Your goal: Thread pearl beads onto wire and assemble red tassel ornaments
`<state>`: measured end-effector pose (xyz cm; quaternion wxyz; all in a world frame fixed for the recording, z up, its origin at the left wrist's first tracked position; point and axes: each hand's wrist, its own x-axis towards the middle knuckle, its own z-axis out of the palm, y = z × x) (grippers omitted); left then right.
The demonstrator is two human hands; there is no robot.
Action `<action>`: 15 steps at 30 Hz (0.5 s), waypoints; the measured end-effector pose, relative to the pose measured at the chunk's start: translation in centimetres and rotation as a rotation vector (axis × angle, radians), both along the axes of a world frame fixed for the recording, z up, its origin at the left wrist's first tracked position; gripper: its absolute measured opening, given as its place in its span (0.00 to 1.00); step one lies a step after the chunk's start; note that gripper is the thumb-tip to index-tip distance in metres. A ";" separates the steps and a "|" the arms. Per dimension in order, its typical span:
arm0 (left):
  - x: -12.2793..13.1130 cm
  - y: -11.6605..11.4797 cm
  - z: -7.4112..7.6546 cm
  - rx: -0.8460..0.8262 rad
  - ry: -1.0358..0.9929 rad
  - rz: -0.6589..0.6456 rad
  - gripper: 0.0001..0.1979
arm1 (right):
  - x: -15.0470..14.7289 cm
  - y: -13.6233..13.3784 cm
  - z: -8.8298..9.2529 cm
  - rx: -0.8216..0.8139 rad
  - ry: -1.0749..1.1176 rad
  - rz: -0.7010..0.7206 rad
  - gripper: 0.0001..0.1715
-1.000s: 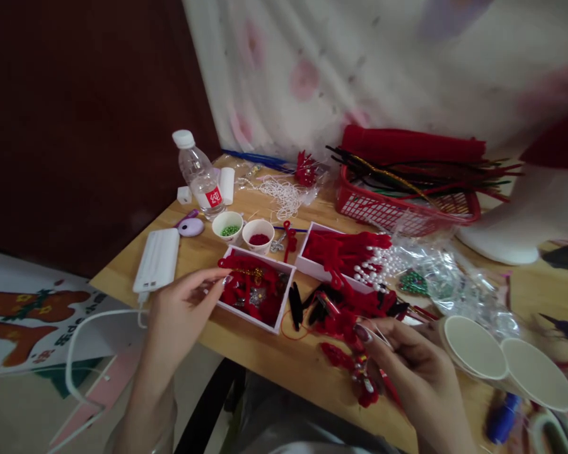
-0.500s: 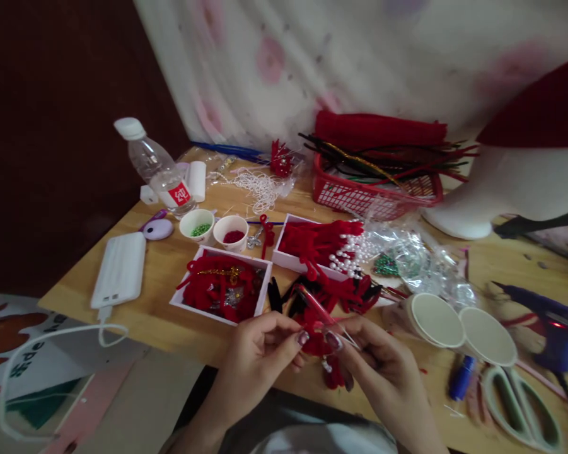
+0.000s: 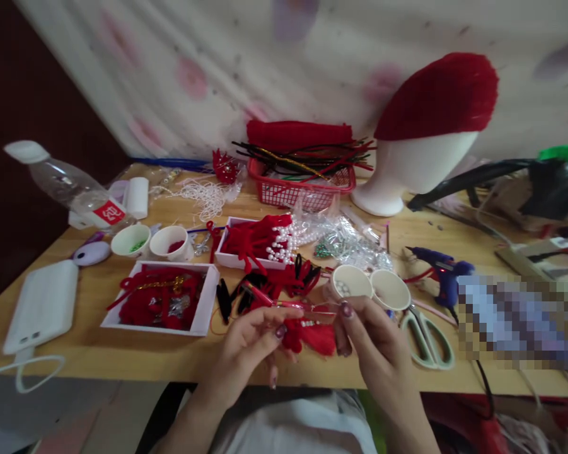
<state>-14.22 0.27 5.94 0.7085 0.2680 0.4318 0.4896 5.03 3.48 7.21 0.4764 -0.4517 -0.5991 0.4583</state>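
My left hand (image 3: pixel 250 347) is closed, with thumb and forefinger pinched at the left edge of a red fuzzy ornament (image 3: pixel 319 339). A short row of white pearl beads runs along the ornament. To its right, the thumb and fingers of my right hand (image 3: pixel 373 340) are pressed together; a thin strand seems to run from them, too fine to make out. Just behind the hands lie a red pen-like stick (image 3: pixel 260 295) and a heap of red and black fuzzy stems (image 3: pixel 305 272).
White boxes (image 3: pixel 211 296) hold red fuzzy pieces. Paper cups (image 3: pixel 170 244) with beads stand on the left, more cups (image 3: pixel 391 290) on the right. Scissors (image 3: pixel 428 343), a blue glue gun (image 3: pixel 447 272), a red basket (image 3: pixel 302 189), a water bottle (image 3: pixel 85 195) and a power bank (image 3: pixel 42 306) surround them.
The view has swung right, bringing in the whole white head stand and more of the glue gun. My hands have moved slightly apart, and the red ornament now lies more sideways between them.
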 end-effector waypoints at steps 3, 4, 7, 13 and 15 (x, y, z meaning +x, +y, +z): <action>2.2 1.1 -0.9 0.072 -0.058 -0.127 0.15 | 0.6 -0.2 -0.1 -0.115 0.029 0.004 0.13; 2.8 1.3 -1.2 0.087 -0.078 -0.178 0.15 | 0.8 -0.2 -0.1 -0.134 0.027 -0.004 0.13; 4.1 1.5 -1.6 0.091 -0.136 -0.345 0.16 | 1.5 -0.2 0.1 -0.138 -0.008 -0.068 0.14; 5.1 0.8 -1.0 0.004 -0.151 -0.417 0.17 | 3.9 -0.3 0.3 -0.083 -0.184 -0.111 0.16; 5.3 0.9 -0.7 -0.004 -0.127 -0.229 0.18 | 6.2 -1.0 -0.1 -0.020 -0.343 -0.250 0.19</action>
